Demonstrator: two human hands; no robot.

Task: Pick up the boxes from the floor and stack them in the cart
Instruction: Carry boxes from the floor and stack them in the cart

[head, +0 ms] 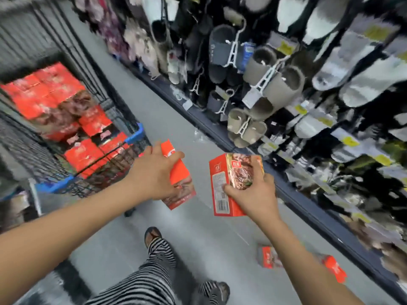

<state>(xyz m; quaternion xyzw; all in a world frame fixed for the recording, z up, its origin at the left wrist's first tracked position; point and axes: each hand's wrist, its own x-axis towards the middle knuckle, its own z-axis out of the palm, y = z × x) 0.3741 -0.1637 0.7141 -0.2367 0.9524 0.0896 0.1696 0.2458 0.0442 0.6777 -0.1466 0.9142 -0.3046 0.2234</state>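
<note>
My left hand (154,172) grips a red box (181,172) from above, held tilted in mid-air just right of the cart. My right hand (255,194) holds a second red box (222,186) upright, its barcode side facing me. The wire cart (136,134) with blue corner guards stands at the left and holds several stacked red boxes (48,93). Two more red boxes lie on the grey floor at the lower right, one (267,257) partly hidden behind my right forearm, the other (335,268) close to the shelf base.
A long shelf rack of hanging slippers (264,84) runs along the right side of the aisle, with its dark base rail (308,208) near the floor boxes. My striped trouser legs and sandalled feet (154,235) stand on the grey floor (198,227) between cart and rack.
</note>
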